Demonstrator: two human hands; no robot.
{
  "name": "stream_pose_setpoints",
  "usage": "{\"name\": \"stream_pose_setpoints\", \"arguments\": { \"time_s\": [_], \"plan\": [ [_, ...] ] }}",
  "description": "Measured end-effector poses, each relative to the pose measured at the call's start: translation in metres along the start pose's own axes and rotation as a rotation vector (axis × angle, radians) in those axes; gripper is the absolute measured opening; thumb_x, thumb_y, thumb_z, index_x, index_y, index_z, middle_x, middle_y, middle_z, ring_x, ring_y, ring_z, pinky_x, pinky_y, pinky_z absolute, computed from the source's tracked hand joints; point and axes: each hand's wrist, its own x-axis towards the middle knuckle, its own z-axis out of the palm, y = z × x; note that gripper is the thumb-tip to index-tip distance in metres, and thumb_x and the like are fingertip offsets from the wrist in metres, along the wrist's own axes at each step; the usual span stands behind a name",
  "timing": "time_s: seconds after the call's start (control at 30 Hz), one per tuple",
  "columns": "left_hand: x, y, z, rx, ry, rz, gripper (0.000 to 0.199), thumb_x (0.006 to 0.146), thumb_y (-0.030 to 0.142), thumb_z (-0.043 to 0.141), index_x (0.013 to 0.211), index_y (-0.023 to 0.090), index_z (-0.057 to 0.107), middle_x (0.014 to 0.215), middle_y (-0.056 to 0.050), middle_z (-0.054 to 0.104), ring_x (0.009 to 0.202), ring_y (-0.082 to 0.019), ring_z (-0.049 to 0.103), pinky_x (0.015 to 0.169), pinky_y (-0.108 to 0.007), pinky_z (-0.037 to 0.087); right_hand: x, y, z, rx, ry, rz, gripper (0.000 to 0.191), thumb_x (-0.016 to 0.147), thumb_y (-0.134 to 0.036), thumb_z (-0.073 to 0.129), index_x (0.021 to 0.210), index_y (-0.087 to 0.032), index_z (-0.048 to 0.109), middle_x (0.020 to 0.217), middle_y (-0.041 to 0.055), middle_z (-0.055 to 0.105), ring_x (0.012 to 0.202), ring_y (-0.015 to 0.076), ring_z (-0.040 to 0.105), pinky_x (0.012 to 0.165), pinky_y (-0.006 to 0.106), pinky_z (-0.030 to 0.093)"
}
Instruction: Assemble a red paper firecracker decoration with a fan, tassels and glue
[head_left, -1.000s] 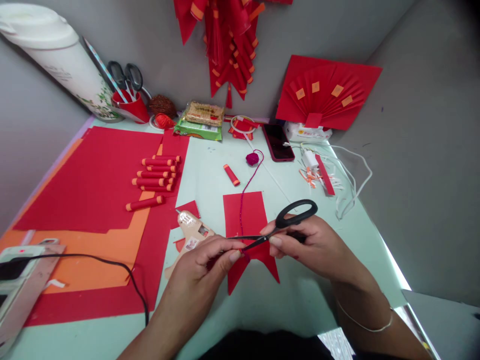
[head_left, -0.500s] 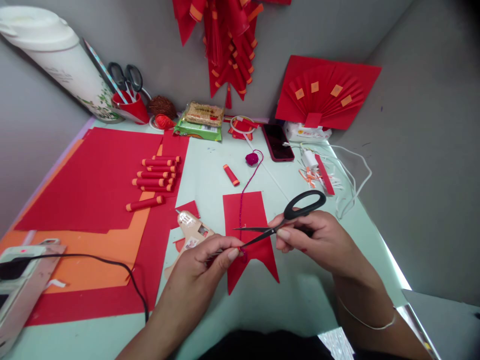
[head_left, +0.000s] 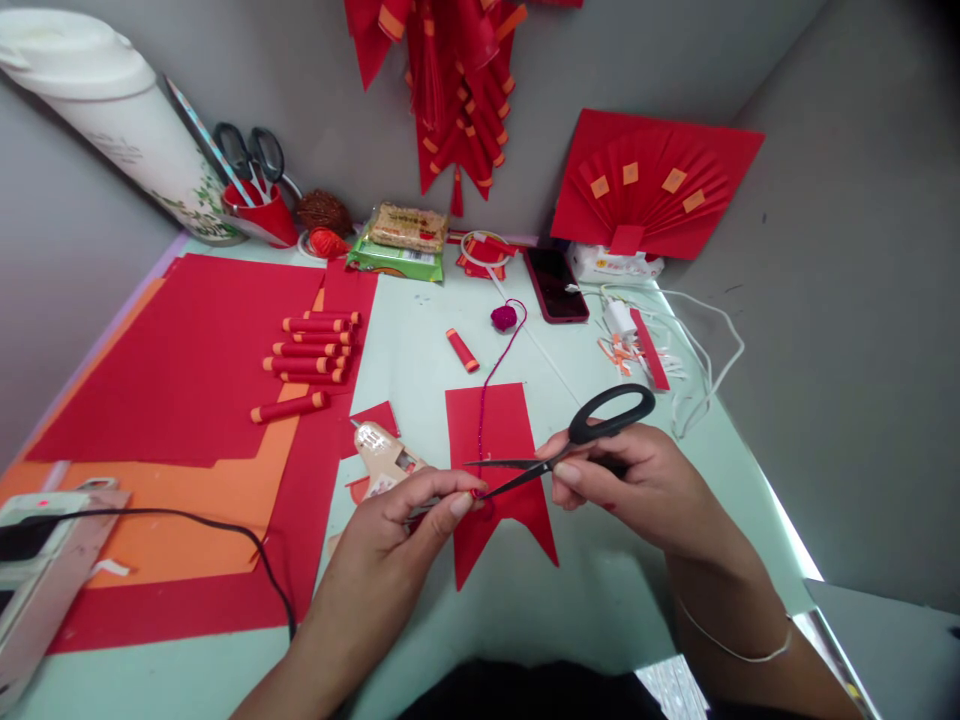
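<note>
Between thumb and forefinger, my left hand [head_left: 416,530] pinches the end of a magenta yarn [head_left: 482,410]; the pinched part is small and partly hidden. That yarn runs up to a little yarn ball [head_left: 503,318]. Black-handled scissors [head_left: 611,413] are in my right hand [head_left: 626,475], their blades parted around the yarn, the lower tip by my left fingertips. Beneath lies a red paper banner [head_left: 501,430] with a notched lower end. A beige glue gun [head_left: 382,455] rests partly behind my left hand.
Several red paper rolls with orange ends [head_left: 307,350] lie on red sheets [head_left: 172,360] at left. One roll [head_left: 462,350] lies apart. A power strip [head_left: 64,560], phone [head_left: 556,285], white cable [head_left: 712,340] and paper scraps [head_left: 619,355] surround the work area.
My left fingertips have risen slightly. The scissors have shifted a little, with the blades still apart around the yarn.
</note>
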Motion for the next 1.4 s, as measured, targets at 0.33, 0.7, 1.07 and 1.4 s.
{"name": "stream_pose_setpoints", "arguments": {
  "time_s": [0.33,0.7,1.07,1.4],
  "plan": [
    [-0.001,0.0,0.002,0.002,-0.007,-0.002,0.016,0.086,0.042,0.066,0.089,0.032,0.078,0.088,0.002,0.078,0.086,-0.02,0.069,0.081,-0.028,0.054,0.001,-0.004,0.002,0.018,0.026,0.014,0.025,0.093,-0.033,0.065,0.074,-0.02,0.075,0.07,0.0014,0.071,0.064,0.0134,0.065,0.061,0.024,0.052],
    [0.001,0.0,0.002,-0.025,-0.023,-0.024,0.015,0.086,0.04,0.066,0.09,0.033,0.078,0.088,0.003,0.077,0.086,-0.019,0.067,0.08,-0.025,0.051,0.002,-0.003,0.004,-0.06,0.021,-0.008,0.022,0.093,-0.031,0.063,0.08,-0.02,0.077,0.071,-0.0001,0.07,0.064,0.0129,0.063,0.06,0.024,0.049],
    [0.0,0.002,0.006,-0.037,-0.026,-0.007,0.014,0.085,0.036,0.067,0.091,0.035,0.079,0.09,0.003,0.079,0.086,-0.019,0.067,0.077,-0.023,0.048,0.002,-0.011,0.008,-0.178,-0.026,-0.121,0.022,0.095,-0.029,0.059,0.085,-0.018,0.076,0.071,-0.0004,0.068,0.066,0.0132,0.061,0.06,0.024,0.046],
    [0.0,-0.002,0.006,0.035,-0.017,0.046,0.012,0.088,0.038,0.064,0.089,0.034,0.076,0.085,0.005,0.075,0.083,-0.017,0.065,0.074,-0.021,0.047,0.002,-0.005,0.005,-0.046,-0.013,0.0,0.024,0.093,-0.032,0.064,0.076,-0.021,0.075,0.07,-0.0005,0.071,0.063,0.012,0.064,0.06,0.022,0.051]
  ]
}}
